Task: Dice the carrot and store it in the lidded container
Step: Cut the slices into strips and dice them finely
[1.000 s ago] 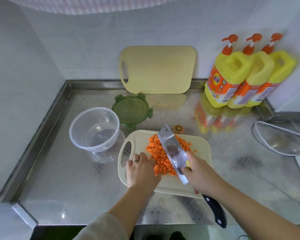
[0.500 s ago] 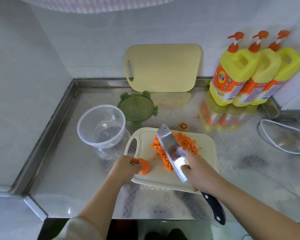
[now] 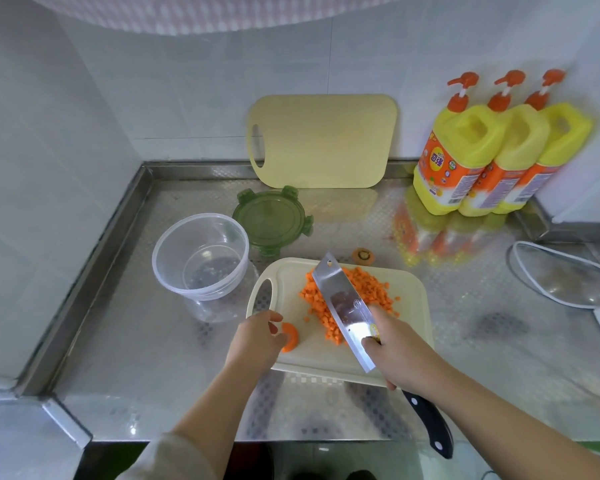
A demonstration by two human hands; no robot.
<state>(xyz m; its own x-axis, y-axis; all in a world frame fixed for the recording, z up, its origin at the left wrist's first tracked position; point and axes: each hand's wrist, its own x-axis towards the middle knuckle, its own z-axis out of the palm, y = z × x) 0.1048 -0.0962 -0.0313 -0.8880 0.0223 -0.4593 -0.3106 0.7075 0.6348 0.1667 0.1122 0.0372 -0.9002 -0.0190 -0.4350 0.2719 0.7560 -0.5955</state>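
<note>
A pile of diced carrot (image 3: 364, 292) lies on the cream cutting board (image 3: 409, 306). My right hand (image 3: 399, 348) grips a cleaver (image 3: 343, 306) near the blade, which lies tilted over the pile; its black handle sticks out toward me. My left hand (image 3: 257, 341) pinches a round carrot end piece (image 3: 290, 337) at the board's near left corner. The clear round container (image 3: 201, 258) stands empty left of the board. Its green lid (image 3: 272, 220) lies behind it on the counter.
A second cutting board (image 3: 323, 140) leans on the back wall. Three yellow pump bottles (image 3: 492, 154) stand at the back right. A carrot top (image 3: 362, 255) lies behind the board. A glass lid (image 3: 565, 278) rests at the right. The steel counter has a raised rim (image 3: 94, 271) at left.
My left hand left the carrot pile and drew back to the board's near left corner with the carrot end piece. The cleaver stays over the pile.
</note>
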